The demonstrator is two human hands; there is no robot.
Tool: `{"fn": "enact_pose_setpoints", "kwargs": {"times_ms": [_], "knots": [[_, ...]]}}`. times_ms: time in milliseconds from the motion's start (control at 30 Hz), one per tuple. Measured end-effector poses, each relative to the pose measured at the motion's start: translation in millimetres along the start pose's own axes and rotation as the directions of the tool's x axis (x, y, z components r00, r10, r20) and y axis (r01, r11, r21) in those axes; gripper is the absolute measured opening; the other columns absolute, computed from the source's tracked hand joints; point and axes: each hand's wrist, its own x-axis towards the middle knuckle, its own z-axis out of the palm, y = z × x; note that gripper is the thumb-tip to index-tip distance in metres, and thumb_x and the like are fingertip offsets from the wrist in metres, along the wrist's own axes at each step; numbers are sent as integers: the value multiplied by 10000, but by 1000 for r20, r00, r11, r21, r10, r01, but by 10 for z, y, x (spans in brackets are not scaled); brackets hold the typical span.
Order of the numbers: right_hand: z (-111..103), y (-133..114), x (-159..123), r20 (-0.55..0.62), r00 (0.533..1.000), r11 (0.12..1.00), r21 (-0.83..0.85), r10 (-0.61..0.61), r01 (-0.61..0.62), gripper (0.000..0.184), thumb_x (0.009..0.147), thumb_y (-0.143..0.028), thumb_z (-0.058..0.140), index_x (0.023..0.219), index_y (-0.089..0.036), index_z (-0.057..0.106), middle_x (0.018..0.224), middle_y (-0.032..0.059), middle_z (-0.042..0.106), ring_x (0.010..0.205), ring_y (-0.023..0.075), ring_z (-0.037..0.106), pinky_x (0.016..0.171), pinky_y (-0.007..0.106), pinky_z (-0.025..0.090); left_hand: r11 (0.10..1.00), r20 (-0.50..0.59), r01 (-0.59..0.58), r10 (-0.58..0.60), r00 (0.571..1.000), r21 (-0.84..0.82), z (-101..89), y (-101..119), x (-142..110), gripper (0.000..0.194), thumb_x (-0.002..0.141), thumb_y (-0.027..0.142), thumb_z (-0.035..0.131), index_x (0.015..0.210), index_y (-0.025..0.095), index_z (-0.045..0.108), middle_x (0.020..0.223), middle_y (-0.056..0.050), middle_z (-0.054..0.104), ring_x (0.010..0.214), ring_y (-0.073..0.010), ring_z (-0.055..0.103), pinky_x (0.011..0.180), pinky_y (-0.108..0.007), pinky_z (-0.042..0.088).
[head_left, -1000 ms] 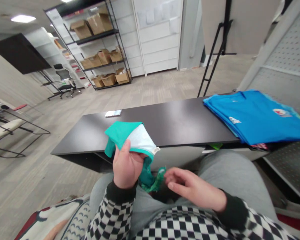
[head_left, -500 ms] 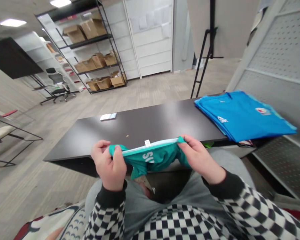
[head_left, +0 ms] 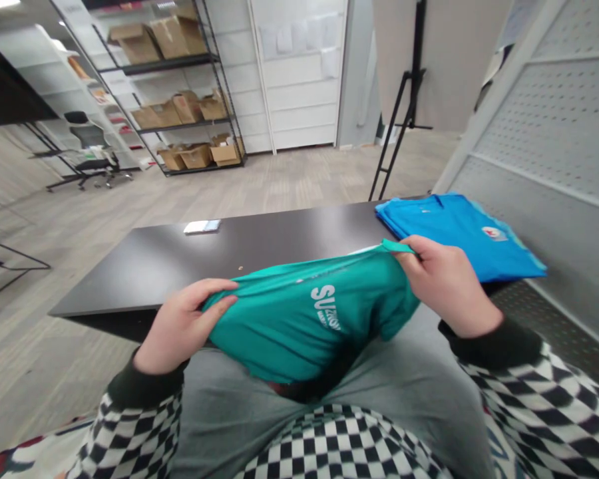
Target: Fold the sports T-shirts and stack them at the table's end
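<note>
A green T-shirt (head_left: pixel 284 319) with white lettering is stretched between my hands, over my lap and along the near edge of the dark table (head_left: pixel 144 266). My left hand (head_left: pixel 187 326) pinches its left side between thumb and fingers. Higher up at the right, my right hand (head_left: pixel 446 283) grips the other upper corner of the cloth. The lower part of the shirt hangs in folds, with its underside hidden. Just beyond my right hand lies a stack of folded blue shirts (head_left: pixel 454 229) with a round badge on the top one.
A small white and light-blue packet (head_left: pixel 202 227) lies near the table's far edge. To the right stands a perforated panel (head_left: pixel 574 133). Behind the table are a black stand (head_left: pixel 404 106), a shelf of cardboard boxes (head_left: pixel 194 156) and an office chair (head_left: pixel 90 153).
My hands have moved farther apart, the right one up and to the right. More of the green shirt's lettered face shows, and its white tag is out of sight. The view has shifted.
</note>
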Motion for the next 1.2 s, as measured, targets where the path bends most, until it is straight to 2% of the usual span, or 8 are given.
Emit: {"fn": "enact_pose_setpoints", "kwargs": {"times_ms": [67,300,533,700,833,933,1067,1200], "knots": [[-91,39,21,41,998,995,-82,-50,53,577,1080,-738,538,786,-280,727,622,24,625,602,240,581,613,349,384,994,-6,36,-36,999,99,-142,-49,-12,452,944,574,816,1295,288,824,1024,-65,859,902,-276,804,861,-344,646],[-365,209,-35,390,892,973,46,-227,228,539,1048,-764,560,966,-312,840,834,54,817,687,273,745,624,385,525,906,18,41,-54,998,422,-482,-146,-168,323,996,565,653,896,302,812,849,-30,816,749,-270,746,705,-334,567],[-377,430,-126,118,950,939,-159,-290,306,469,1100,-661,531,1030,-321,847,982,130,835,855,359,776,789,522,593,894,-135,71,-13,991,441,-386,-340,-437,315,1019,544,645,1026,297,840,1030,-71,846,970,-311,789,930,-387,613],[-134,399,-428,98,995,992,126,17,-30,372,1065,-661,632,1006,-348,825,683,60,733,543,320,679,551,482,572,898,-201,437,-438,876,-53,-115,-102,-617,401,1001,640,708,1032,249,794,738,-28,796,520,-216,680,475,-298,524],[69,138,-563,162,939,693,639,302,-333,245,1111,-566,612,994,-374,707,768,56,800,556,307,749,521,465,619,792,-327,339,-541,775,-508,206,151,-621,428,992,644,776,1090,229,740,955,-89,868,752,-291,842,607,-365,677],[188,-28,-244,0,938,592,776,347,-219,242,1094,-572,673,1090,-330,670,971,66,857,882,330,855,820,533,710,891,-532,160,-389,752,-425,322,82,-257,372,1019,589,778,1109,229,781,1008,-79,870,918,-282,859,878,-408,714],[586,41,709,-245,960,930,365,133,-35,446,1126,-625,536,1106,-217,715,1132,144,827,1098,323,786,1054,528,614,990,-544,76,-127,829,-116,404,-392,801,390,1072,555,671,1137,195,807,1071,-96,859,1033,-257,817,1025,-372,639],[1187,278,1408,151,980,988,-101,130,-115,649,1142,-530,462,1582,-63,560,1481,312,713,1399,407,660,1227,584,456,936,-173,297,-266,948,189,697,-834,1694,536,1080,352,584,1521,60,666,1390,-236,794,1319,-327,739,1190,-439,532]]}}
